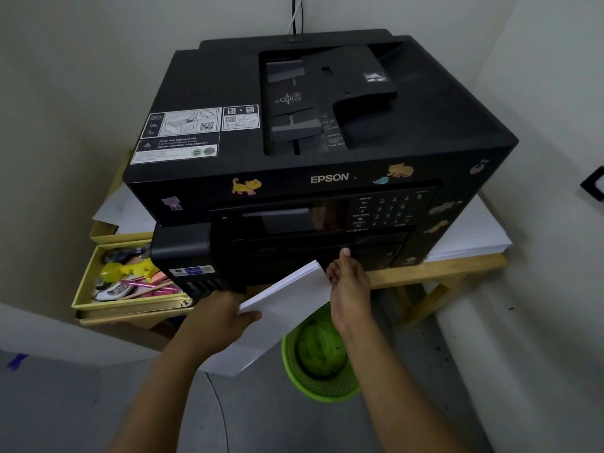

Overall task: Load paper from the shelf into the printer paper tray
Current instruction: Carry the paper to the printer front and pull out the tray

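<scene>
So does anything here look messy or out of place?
A little. Loose white sheets to the left of the Epson printer lie skewed and stick out over the yellow trays, which are crammed with jumbled pens and odds. The paper stack held by the left hand and right hand looks neat.

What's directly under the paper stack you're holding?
A green mesh bin on the floor, partly covered by the stack. The left hand and right hand hold it; the bin's left part is hidden.
</scene>
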Motion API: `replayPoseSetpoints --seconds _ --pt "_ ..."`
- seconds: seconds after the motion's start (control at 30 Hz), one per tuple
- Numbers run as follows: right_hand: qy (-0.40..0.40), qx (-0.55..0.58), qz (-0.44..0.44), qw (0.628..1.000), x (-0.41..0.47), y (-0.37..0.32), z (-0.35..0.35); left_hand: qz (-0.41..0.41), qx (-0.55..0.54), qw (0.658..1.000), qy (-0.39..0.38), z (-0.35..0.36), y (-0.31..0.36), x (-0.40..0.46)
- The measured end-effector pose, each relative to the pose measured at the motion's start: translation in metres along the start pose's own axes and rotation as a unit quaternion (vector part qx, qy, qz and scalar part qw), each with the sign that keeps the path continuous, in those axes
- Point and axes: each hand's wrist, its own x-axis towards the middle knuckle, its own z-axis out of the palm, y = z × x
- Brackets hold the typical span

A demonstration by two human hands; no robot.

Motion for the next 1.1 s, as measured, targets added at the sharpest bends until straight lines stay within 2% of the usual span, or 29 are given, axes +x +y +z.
replayPoseSetpoints --seconds 0.27,0.37,0.93,1.1 --pt "0.03 -0.045 -0.035 0.998 -0.003 0.007 0.008 -0.001 -0.016 1.0 -0.007 0.002 -0.004 -0.003" --pt "0.047 -0.029 -0.026 0.998 -0.008 0.01 0.013 0.0 -0.015 1.0 -0.011 0.002 -0.008 -0.004" --pt "0.038 0.004 -0.017 0.999 -0.018 0.005 -0.013 -0.029 -0.016 0.999 -0.005 0.004 -0.008 -0.041" --pt "0.04 -0.016 -0.009 0.999 -0.038 0.011 -0.039 -0.015 -0.011 1.0 0.003 0.005 0.001 -0.053"
